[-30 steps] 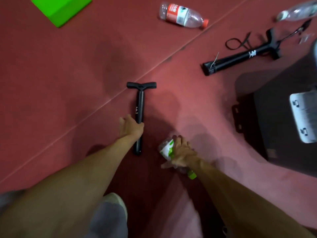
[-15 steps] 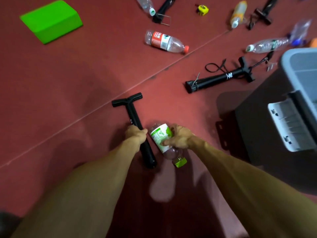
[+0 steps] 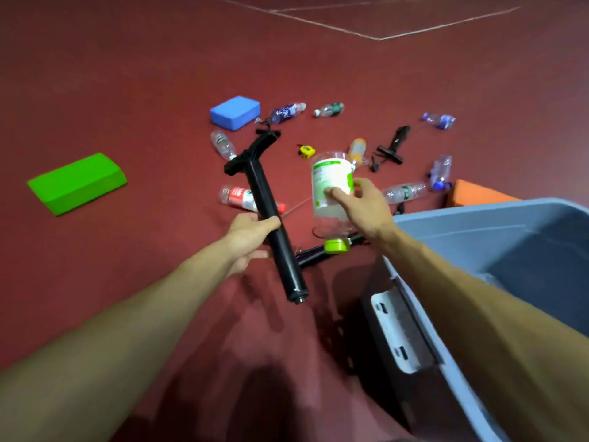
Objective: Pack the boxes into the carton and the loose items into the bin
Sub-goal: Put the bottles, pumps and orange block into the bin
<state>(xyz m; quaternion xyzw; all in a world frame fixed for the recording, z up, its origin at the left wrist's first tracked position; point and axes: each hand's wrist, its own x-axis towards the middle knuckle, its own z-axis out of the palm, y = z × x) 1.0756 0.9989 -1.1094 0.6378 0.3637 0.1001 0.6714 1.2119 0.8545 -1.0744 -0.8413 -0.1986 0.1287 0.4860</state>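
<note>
- green block point(image 3: 76, 183) lies on the red floor, well apart from both hands;
- left hand point(image 3: 251, 232) has its fingers curled round the black pump point(image 3: 259, 189), lifted, T-handle pointing away;
- right hand point(image 3: 369, 208) grips the green-labelled bottle point(image 3: 328, 183), cap downward, in the air;
- grey bin point(image 3: 478, 231) stands just right of the bottle, its top open.

You're working in dim, even light from overhead; the dark red floor point(image 3: 111, 74) darkens toward the top corners. Soft, smeared shadows pool on it beneath your arms. Motion blur softens your forearms and the blue-grey plastic bin point(image 3: 478, 215); the black T-handled pump point(image 3: 264, 199) in your left hand point(image 3: 251, 231) and the clear green-labelled bottle point(image 3: 331, 186) in your right hand point(image 3: 366, 208) read sharper. The wide lens bends the white floor lines point(image 3: 378, 37) at the top.
</note>
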